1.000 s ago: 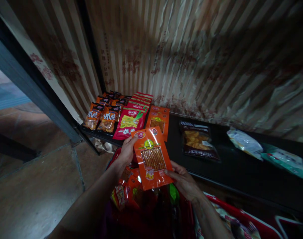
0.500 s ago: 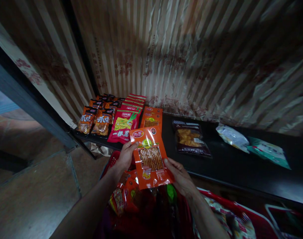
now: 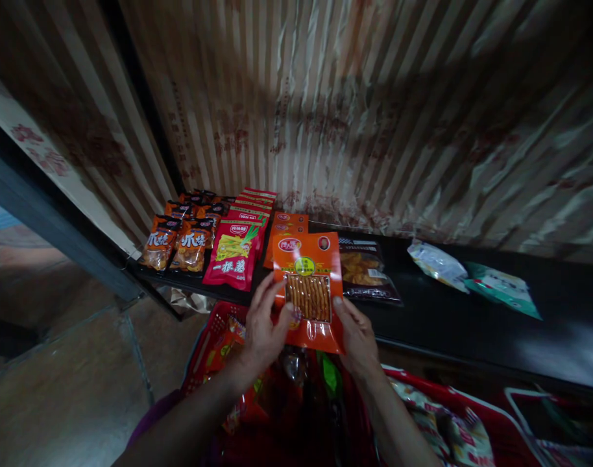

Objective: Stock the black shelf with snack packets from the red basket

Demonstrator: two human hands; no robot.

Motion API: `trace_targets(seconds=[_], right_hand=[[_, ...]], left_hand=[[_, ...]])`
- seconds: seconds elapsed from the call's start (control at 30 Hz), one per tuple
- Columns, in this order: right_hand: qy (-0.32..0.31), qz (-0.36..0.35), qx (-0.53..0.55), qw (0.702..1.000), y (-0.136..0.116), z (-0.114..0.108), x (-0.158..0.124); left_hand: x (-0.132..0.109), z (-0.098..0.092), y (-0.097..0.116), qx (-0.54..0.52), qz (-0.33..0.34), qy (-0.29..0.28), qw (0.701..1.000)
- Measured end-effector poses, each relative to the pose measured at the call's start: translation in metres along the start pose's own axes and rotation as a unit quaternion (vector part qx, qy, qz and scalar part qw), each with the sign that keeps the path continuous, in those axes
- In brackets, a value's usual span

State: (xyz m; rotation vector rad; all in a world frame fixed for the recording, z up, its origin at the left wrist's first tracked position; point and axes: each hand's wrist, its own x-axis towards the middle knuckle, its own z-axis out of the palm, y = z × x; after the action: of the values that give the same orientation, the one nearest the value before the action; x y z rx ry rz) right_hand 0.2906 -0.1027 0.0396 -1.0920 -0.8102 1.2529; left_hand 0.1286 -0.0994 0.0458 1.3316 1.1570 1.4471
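Note:
An orange snack packet (image 3: 307, 292) with a clear window showing brown sticks is upright above a red basket (image 3: 199, 347). My right hand (image 3: 359, 334) pinches its lower right edge, thumb in front. My left hand (image 3: 263, 327) is at the packet's lower left, thumb and index finger apart in front of it, the fingertips near or touching its surface. Behind, similar orange packets (image 3: 290, 222) lie in a row on the black shelf (image 3: 433, 324), partly hidden by the held one. Inside the basket are more orange packets (image 3: 223, 350) and a green item (image 3: 330, 376).
Red snack bags (image 3: 234, 253) and orange-black bags (image 3: 192, 245) stand in rows at the shelf's left. A dark bag of chips (image 3: 369, 269), a white bag (image 3: 437, 264) and a green bag (image 3: 503, 288) lie rightward. Another red basket (image 3: 496, 421) with packets stands below the shelf.
The orange packet has moved right and slightly up, now covering part of the chip bag. My left hand has shifted from pinching its left edge to spread fingers in front; my right hand keeps hold.

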Motion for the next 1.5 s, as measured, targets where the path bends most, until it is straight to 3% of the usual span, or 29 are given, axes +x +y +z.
trace_targets(seconds=[0.13,0.2,0.3,0.4,0.5,0.57,0.67,0.77,0.83,0.87,0.97,1.1,1.33,1.5], right_hand=[[0.059,-0.135,-0.142,0.979,-0.006,0.007,-0.013],[0.067,-0.223,-0.23,0.945,-0.004,0.013,-0.021],[0.01,-0.373,-0.326,0.869,0.004,0.021,-0.031],[-0.034,-0.464,-0.414,0.782,0.013,0.027,-0.037],[-0.075,-0.47,-0.456,0.752,0.014,0.026,-0.04],[-0.079,-0.466,-0.447,0.76,0.011,0.021,-0.04],[0.027,-0.428,-0.395,0.812,0.005,0.01,-0.034],[0.109,-0.27,-0.272,0.917,0.003,0.0,-0.02],[0.102,-0.131,-0.143,0.976,0.003,-0.004,-0.01],[0.092,-0.074,-0.08,0.99,0.003,-0.005,-0.006],[0.073,0.011,0.047,0.996,0.001,-0.004,0.002],[0.058,0.034,0.104,0.992,-0.003,-0.001,0.002],[0.077,0.044,0.145,0.986,-0.003,0.001,0.004],[0.105,0.068,0.148,0.981,-0.003,0.0,0.005]], left_hand=[[-0.013,0.011,0.015,-0.034,-0.01,-0.072,0.997],[-0.016,0.014,0.018,-0.083,-0.038,-0.106,0.99],[-0.02,0.015,0.017,-0.172,-0.106,-0.169,0.965],[-0.02,0.014,0.011,-0.219,-0.191,-0.144,0.946],[-0.011,0.013,0.003,-0.269,-0.224,-0.051,0.935],[-0.004,0.011,-0.001,-0.317,-0.234,-0.018,0.919],[0.001,0.004,-0.004,-0.332,-0.272,-0.037,0.903],[0.0,-0.004,-0.007,-0.319,-0.299,-0.085,0.895],[-0.004,-0.007,-0.009,-0.309,-0.317,-0.123,0.888],[-0.006,-0.008,-0.01,-0.299,-0.327,-0.139,0.886],[-0.013,-0.008,-0.013,-0.261,-0.349,-0.184,0.881],[-0.021,-0.005,-0.015,-0.26,-0.34,-0.23,0.874],[-0.022,-0.009,-0.022,-0.268,-0.345,-0.253,0.863],[-0.017,-0.012,-0.027,-0.248,-0.32,-0.234,0.884]])
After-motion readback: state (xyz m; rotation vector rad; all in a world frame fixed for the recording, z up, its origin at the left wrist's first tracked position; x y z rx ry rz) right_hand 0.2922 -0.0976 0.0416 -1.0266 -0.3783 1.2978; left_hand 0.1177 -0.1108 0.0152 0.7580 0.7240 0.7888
